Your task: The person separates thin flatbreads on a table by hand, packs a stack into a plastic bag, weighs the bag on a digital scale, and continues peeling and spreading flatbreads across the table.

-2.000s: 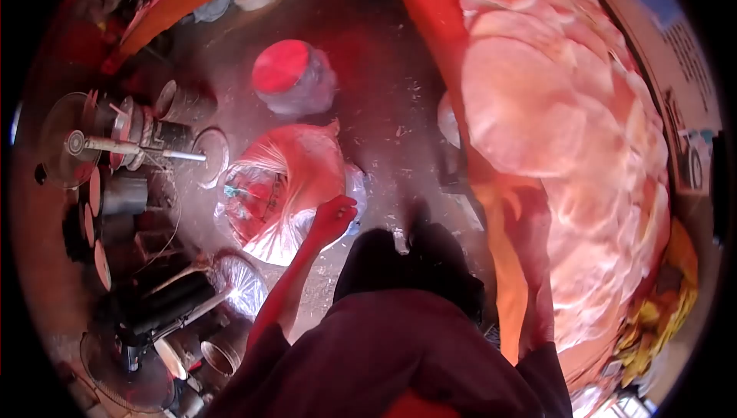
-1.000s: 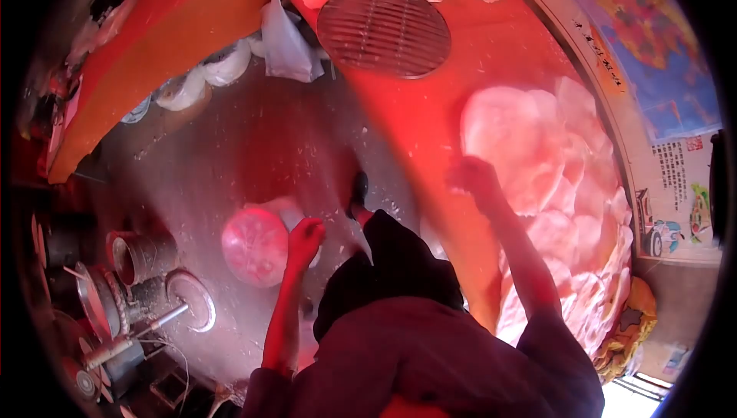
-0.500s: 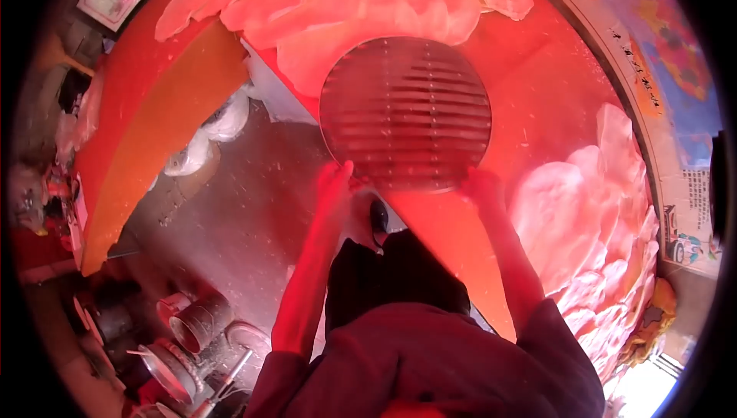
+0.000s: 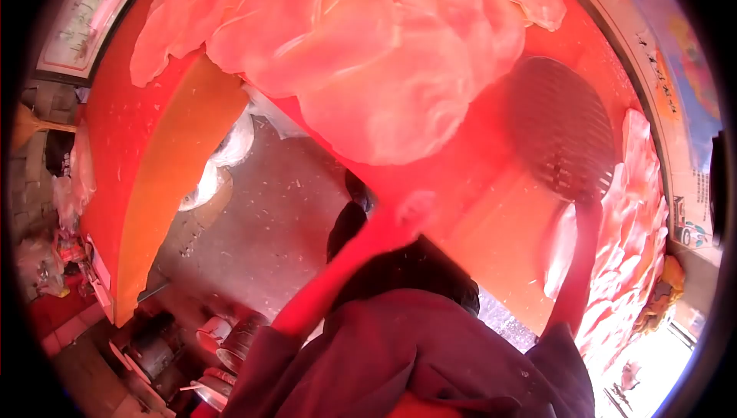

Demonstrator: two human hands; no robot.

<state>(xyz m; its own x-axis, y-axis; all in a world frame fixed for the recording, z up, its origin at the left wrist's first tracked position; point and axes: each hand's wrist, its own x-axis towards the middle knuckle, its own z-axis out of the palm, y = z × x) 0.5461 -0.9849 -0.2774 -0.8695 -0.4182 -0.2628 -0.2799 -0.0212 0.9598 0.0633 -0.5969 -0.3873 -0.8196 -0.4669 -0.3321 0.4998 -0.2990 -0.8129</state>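
Note:
A round slatted steaming rack (image 4: 559, 122) tilts over the right side of the red table, somewhat blurred. My right hand (image 4: 587, 209) grips its near edge. My left hand (image 4: 407, 217) is off the rack, over the table's near edge by my waist; motion smears its fingers, so I cannot tell whether anything is in them. Beyond it spreads a pile of thin, rounded, pale sheets (image 4: 376, 57), overlapping on the table. A second pile of such sheets (image 4: 633, 241) lies at the right, beside and partly behind my right forearm.
The red table (image 4: 476, 165) wraps round in front, with an orange side panel (image 4: 173, 195) at left. White bags (image 4: 234, 142) sit below it. Pots and pans (image 4: 153, 353) stand on the floor at lower left. A framed picture (image 4: 92, 15) is at upper left.
The rack has moved from between both hands to the right, now held by my right hand alone. My left hand has let go and shifted right. The view has turned slightly.

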